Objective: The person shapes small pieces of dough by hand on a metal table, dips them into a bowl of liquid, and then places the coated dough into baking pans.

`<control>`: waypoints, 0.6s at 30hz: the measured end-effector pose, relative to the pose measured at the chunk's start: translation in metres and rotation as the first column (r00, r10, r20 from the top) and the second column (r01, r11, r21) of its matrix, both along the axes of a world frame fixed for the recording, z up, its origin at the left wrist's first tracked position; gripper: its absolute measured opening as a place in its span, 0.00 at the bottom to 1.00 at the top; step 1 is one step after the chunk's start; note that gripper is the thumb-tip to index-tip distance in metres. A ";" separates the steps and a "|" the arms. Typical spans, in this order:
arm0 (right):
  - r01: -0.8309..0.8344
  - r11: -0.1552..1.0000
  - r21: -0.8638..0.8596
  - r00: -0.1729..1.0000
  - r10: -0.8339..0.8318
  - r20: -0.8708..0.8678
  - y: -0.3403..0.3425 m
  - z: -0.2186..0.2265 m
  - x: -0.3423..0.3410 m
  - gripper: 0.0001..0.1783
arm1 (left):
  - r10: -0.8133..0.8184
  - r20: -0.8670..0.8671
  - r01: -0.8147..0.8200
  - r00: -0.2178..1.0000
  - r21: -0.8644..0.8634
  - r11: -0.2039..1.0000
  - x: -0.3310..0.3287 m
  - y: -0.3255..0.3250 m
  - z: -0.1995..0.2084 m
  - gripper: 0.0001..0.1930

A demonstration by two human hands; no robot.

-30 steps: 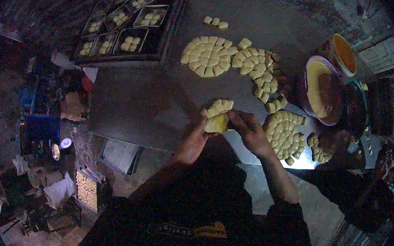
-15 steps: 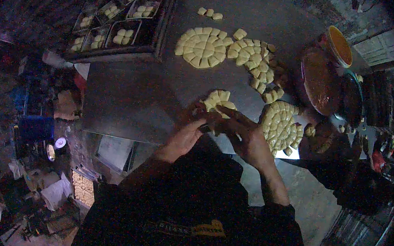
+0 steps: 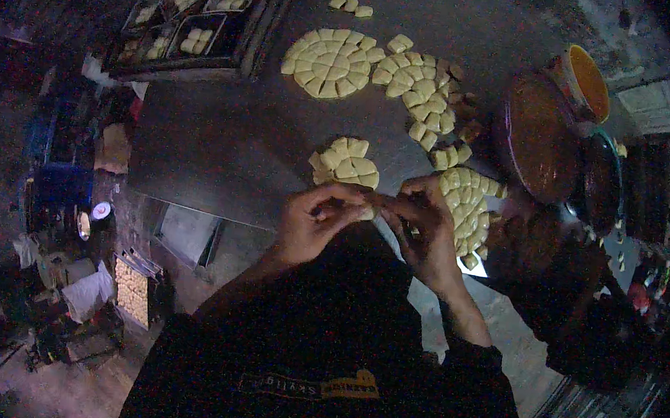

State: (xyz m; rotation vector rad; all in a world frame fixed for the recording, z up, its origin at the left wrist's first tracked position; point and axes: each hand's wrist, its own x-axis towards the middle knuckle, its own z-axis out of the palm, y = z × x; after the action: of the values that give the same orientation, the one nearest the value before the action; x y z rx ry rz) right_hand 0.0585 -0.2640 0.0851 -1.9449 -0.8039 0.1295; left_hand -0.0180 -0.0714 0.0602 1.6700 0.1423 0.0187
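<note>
My left hand [image 3: 314,225] and my right hand [image 3: 424,227] meet at the near edge of a grey metal table [image 3: 211,147], fingertips pinching one pale yellow dough piece [image 3: 367,211] between them. Just beyond the fingers lies a small cluster of cut dough pieces [image 3: 346,161]. A round disc of cut dough [image 3: 330,63] sits farther back, an irregular spread of pieces [image 3: 428,96] lies to its right, and another round cluster [image 3: 469,211] lies right of my right hand.
Dark baking trays [image 3: 196,15] holding dough pieces stand at the back left. A brown bowl [image 3: 534,136], an orange-filled cup [image 3: 581,80] and a dark pot [image 3: 603,184] stand at the right. Three loose pieces [image 3: 351,5] lie far back. Cluttered floor lies left.
Both hands have dropped closer to the table edge and closed together around one dough piece; the view has shifted slightly, and the small cluster now sits just beyond the fingers.
</note>
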 end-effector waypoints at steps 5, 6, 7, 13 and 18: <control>-0.136 0.983 -0.122 0.988 0.144 0.056 -0.009 0.009 0.008 0.20 | 0.161 -0.206 -0.244 0.965 -0.493 0.835 -0.003 -0.027 -0.004 0.09; -0.147 0.978 -0.150 0.987 0.156 0.050 -0.010 0.001 0.009 0.20 | 0.154 -0.233 -0.262 0.960 -0.557 0.788 -0.003 -0.031 -0.001 0.09; -0.157 0.971 -0.179 0.985 0.168 0.045 -0.011 -0.003 0.010 0.20 | 0.103 -0.322 -0.287 0.941 -0.600 0.747 -0.004 -0.031 0.003 0.10; -0.389 0.920 0.050 0.921 0.387 0.043 -0.005 -0.007 0.011 0.13 | -0.025 -0.023 0.024 0.999 -0.024 0.999 -0.023 -0.006 -0.012 0.14; -0.323 0.947 0.000 0.875 0.298 -0.381 0.013 -0.009 -0.012 0.11 | -0.052 -0.017 0.048 0.998 -0.213 0.976 -0.050 -0.003 -0.027 0.19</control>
State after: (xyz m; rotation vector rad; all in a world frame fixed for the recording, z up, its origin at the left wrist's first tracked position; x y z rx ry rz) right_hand 0.0461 -0.2511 0.0757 -1.7558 -0.8511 0.7115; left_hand -0.0676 -0.0749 0.0335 1.4594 0.1153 -0.0520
